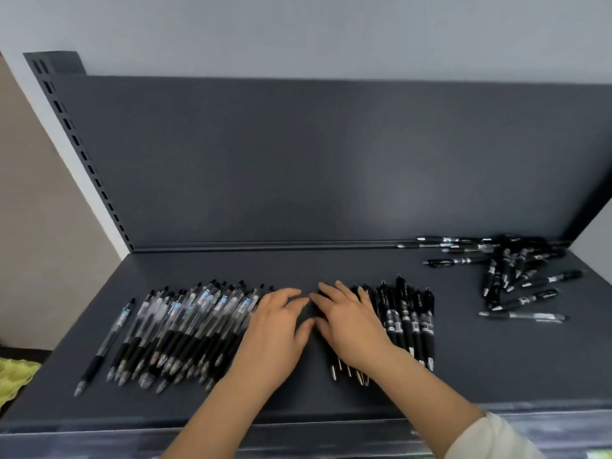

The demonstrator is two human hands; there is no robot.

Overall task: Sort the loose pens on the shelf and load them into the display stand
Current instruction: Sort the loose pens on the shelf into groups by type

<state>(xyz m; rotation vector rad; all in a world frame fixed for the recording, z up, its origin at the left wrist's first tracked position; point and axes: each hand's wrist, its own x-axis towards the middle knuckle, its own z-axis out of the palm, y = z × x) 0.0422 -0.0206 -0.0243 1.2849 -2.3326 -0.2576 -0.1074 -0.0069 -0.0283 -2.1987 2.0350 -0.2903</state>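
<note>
1. Sorting is the step in hand: on the dark shelf [298,399] lie two tidy rows, clear-barrelled pens [178,329] to the left and black pens [409,321] beside them to the right.
2. The left hand [276,329] rests flat at the edge of the clear row, fingers spread, gripping nothing.
3. The right hand [351,321] lies flat over the black row, fingers likewise spread and empty.
4. An unsorted heap [510,273] of black pens lies well apart at the far right.
5. No display stand is in sight.
6. Next, I'd judge, a reach right to gather that heap.
</note>
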